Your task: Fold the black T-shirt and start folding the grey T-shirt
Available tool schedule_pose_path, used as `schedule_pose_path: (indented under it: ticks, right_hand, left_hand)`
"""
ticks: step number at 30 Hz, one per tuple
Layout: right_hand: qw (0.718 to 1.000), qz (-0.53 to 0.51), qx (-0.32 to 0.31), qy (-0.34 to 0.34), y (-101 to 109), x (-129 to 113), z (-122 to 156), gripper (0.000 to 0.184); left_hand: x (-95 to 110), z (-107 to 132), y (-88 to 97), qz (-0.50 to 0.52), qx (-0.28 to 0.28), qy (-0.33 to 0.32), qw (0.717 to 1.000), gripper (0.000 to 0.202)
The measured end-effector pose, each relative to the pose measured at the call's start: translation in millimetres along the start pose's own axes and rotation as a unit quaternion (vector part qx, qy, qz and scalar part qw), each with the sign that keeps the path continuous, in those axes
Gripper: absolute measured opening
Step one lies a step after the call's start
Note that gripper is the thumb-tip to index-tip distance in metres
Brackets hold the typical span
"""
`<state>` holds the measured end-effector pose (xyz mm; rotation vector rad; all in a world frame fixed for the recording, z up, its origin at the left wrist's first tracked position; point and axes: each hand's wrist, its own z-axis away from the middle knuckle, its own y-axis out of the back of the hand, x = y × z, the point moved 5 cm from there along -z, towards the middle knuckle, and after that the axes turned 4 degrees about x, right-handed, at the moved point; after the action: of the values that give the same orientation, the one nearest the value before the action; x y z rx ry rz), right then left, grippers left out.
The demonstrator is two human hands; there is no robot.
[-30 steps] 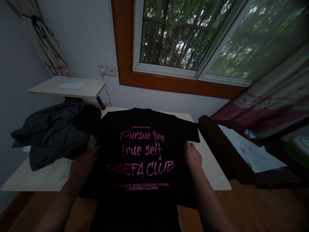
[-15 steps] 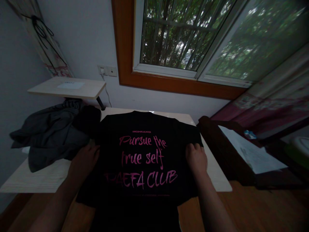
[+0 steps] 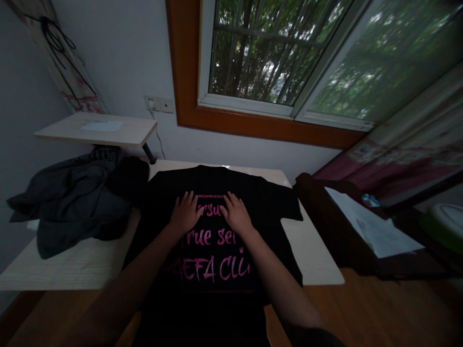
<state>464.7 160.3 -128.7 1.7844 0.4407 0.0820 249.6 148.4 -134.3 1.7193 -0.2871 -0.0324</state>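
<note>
A black T-shirt (image 3: 267, 207) with pink lettering lies spread over the pale table, its collar toward the wall and its lower part reaching the near edge. My left hand (image 3: 185, 212) rests flat on the upper middle of the shirt, fingers apart. Beside it, my right hand (image 3: 236, 212) lies palm down on the cloth, also with spread fingers. Between them is a narrow gap, and both cover part of the printed words. Neither hand grips the fabric.
Dark grey clothing (image 3: 83, 193) is heaped on the table's (image 3: 318, 260) left side, under a small raised shelf (image 3: 97, 127) bearing a paper slip. At right, a dark brown piece of furniture (image 3: 325, 226) holds a white sheet (image 3: 372, 224). A window (image 3: 267, 58) is ahead.
Both hands have let go of the shirt's side edges and moved inward to its upper middle, where they lie flat. The right sleeve and side now lie flatter.
</note>
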Motion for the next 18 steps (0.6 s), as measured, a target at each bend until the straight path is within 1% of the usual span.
schedule_pose_path:
  ticks: [2, 5, 9, 13, 18]
  right_hand:
    - [1.000, -0.003, -0.003, -0.002, -9, 0, -6, 0.057]
    - [1.000, 0.006, 0.004, -0.019, -13, 18, -16, 0.057]
    - [0.998, 0.031, 0.004, -0.063, -13, 62, -29, 0.057]
    - [0.991, 0.062, -0.013, -0.116, -11, 107, -40, 0.058]
    - [0.982, 0.090, -0.028, -0.162, -8, 151, -48, 0.060]
  left_hand:
    - [-4, -8, -3.7, -0.007, 0.030, 0.015, 0.999, 0.062]
    - [-20, -18, -6.5, -0.018, 0.060, 0.030, 0.998, 0.062]
    - [-52, -31, -9.3, -0.035, 0.061, 0.064, 0.996, 0.065]
    - [-81, -45, -10.6, -0.046, 0.061, 0.093, 0.993, 0.067]
    - [-107, -58, -12.4, -0.054, 0.069, 0.115, 0.990, 0.067]
